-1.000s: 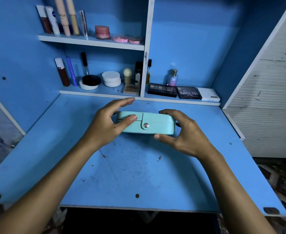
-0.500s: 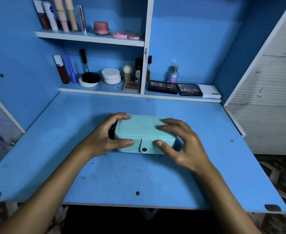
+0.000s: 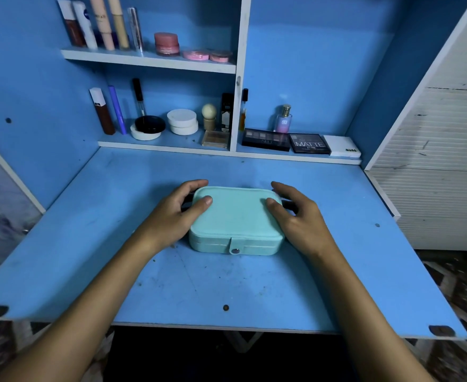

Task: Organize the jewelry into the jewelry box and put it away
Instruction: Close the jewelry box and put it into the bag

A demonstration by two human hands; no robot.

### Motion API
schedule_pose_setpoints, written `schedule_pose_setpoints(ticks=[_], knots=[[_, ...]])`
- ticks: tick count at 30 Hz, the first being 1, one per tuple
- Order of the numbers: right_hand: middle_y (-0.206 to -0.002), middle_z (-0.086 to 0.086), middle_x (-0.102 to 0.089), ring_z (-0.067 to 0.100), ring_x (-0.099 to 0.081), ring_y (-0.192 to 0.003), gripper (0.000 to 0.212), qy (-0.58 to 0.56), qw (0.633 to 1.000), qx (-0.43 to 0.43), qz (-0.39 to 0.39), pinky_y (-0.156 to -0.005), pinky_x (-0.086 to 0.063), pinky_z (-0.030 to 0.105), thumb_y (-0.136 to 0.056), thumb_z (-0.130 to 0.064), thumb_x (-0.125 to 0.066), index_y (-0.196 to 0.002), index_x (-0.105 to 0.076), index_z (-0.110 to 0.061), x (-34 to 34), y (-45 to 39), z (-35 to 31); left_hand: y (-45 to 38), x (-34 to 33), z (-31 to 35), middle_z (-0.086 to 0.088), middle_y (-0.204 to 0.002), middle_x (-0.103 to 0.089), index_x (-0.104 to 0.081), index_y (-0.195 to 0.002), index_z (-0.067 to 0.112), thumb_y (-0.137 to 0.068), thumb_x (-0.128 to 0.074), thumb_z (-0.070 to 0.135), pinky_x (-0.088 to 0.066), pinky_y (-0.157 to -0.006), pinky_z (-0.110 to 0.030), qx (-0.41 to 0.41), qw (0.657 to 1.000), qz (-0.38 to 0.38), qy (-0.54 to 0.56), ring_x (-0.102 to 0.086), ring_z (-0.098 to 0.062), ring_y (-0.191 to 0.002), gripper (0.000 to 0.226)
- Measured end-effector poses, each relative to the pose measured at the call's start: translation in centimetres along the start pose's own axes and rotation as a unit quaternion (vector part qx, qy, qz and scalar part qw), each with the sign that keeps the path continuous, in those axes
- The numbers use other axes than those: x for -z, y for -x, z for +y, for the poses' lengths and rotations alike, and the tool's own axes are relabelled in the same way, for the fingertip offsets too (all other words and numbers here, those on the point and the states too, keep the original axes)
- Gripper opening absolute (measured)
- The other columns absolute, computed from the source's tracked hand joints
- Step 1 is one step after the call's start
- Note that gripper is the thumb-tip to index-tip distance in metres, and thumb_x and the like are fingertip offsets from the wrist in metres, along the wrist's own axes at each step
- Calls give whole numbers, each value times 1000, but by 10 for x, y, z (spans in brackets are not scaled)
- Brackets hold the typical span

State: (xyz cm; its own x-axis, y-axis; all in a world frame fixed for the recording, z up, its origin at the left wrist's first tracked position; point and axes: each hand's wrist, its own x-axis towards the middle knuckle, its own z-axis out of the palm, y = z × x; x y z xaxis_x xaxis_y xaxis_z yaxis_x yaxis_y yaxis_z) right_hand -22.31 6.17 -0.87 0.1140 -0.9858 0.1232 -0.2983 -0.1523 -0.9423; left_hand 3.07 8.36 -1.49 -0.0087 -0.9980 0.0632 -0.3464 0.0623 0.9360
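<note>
A closed mint-green jewelry box (image 3: 236, 219) lies flat on the blue desk (image 3: 226, 285), its snap tab facing me. My left hand (image 3: 171, 216) holds its left side, thumb on the lid and fingers curled round the far left corner. My right hand (image 3: 298, 219) holds the right side the same way, with the thumb on the lid and the fingers along the right edge. No loose jewelry is in view; the inside of the box is hidden.
Behind the desk, a lower shelf (image 3: 166, 144) carries compacts, tubes and a sponge; eyeshadow palettes (image 3: 309, 143) and a perfume bottle (image 3: 283, 119) sit to its right. An upper shelf (image 3: 149, 60) holds tubes and pink jars. A white slatted panel (image 3: 433, 161) stands at right.
The box was raised on its edge at the back of the desk; both hands tipped it down and brought it toward me, and it now lies flat.
</note>
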Motion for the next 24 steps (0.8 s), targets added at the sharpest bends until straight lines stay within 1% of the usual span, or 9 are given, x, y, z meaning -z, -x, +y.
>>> schedule_pose_setpoints(ticks=[2, 5, 8, 10, 12, 17, 20, 22, 24], knots=[[-114, -17, -67, 0, -61, -103, 31, -3, 1000, -10, 1, -87, -47, 12, -94, -29, -67, -125, -66, -31, 0, 2, 2, 0, -1, 1, 17, -123, -63, -58, -122, 42, -92, -67, 37, -46, -93, -21, 7, 1000, 1, 0, -58, 6, -111, 32], [-110, -10, -69, 2, -63, -100, 27, -5, 1000, -14, 5, -82, -48, 10, -93, -29, -68, -121, -68, -30, 1, 10, 1, 4, 0, 4, 17, -115, -66, -61, -112, 41, -79, -67, 42, -45, -84, -18, 10, 1000, 6, 7, -61, 5, -105, 34], [-109, -12, -69, 1, -63, -99, 24, -10, 1000, -10, 2, -78, -47, 10, -94, -26, -67, -117, -68, -30, 1, 20, 0, 13, -2, 4, 18, -109, -67, -61, -107, 38, -69, -66, 50, -46, -81, -15, 4, 1000, 6, 9, -62, 1, -102, 41], [-108, -12, -68, 2, -63, -97, 22, -20, 1000, -11, 2, -76, -48, 11, -94, -25, -66, -115, -67, -31, 1, 28, 0, 21, -2, 4, 21, -106, -67, -61, -106, 38, -65, -63, 55, -47, -77, -12, -1, 1000, 9, 13, -63, 0, -99, 44], [-106, -12, -67, 2, -63, -95, 22, -21, 1000, -13, 0, -74, -49, 13, -94, -26, -66, -114, -67, -33, 1, 36, 0, 28, -2, 4, 22, -105, -66, -60, -106, 38, -65, -62, 55, -47, -75, -11, -5, 1000, 10, 19, -63, 1, -98, 45], [-103, -11, -67, 5, -66, -92, 22, -30, 999, -21, -10, -72, -52, 19, -93, -26, -66, -113, -66, -34, 1, 46, 0, 38, -2, 3, 18, -107, -66, -61, -106, 36, -67, -61, 51, -49, -76, -14, -11, 1000, 6, 25, -63, -3, -99, 42], [-99, -14, -67, 6, -66, -89, 21, -33, 999, -23, -17, -70, -50, 17, -93, -25, -67, -111, -67, -35, 2, 44, -1, 37, -1, 5, 17, -109, -66, -61, -106, 35, -67, -60, 51, -48, -80, -16, -8, 1000, 0, 10, -62, -3, -104, 42], [-98, -20, -66, 4, -65, -92, 20, -24, 999, -14, -16, -71, -49, 16, -94, -24, -67, -111, -67, -34, 3, 40, -3, 34, 1, 9, 21, -112, -65, -60, -108, 34, -71, -62, 45, -46, -82, -15, -11, 1000, -1, -9, -59, 1, -110, 38], [-104, -21, -67, 2, -63, -100, 20, -15, 1000, 4, -4, -74, -50, 17, -94, -22, -66, -111, -67, -32, 6, 33, -7, 29, 3, 15, 24, -113, -64, -60, -110, 33, -78, -61, 35, -45, -84, -13, -22, 999, 10, -29, -57, 4, -113, 32]])
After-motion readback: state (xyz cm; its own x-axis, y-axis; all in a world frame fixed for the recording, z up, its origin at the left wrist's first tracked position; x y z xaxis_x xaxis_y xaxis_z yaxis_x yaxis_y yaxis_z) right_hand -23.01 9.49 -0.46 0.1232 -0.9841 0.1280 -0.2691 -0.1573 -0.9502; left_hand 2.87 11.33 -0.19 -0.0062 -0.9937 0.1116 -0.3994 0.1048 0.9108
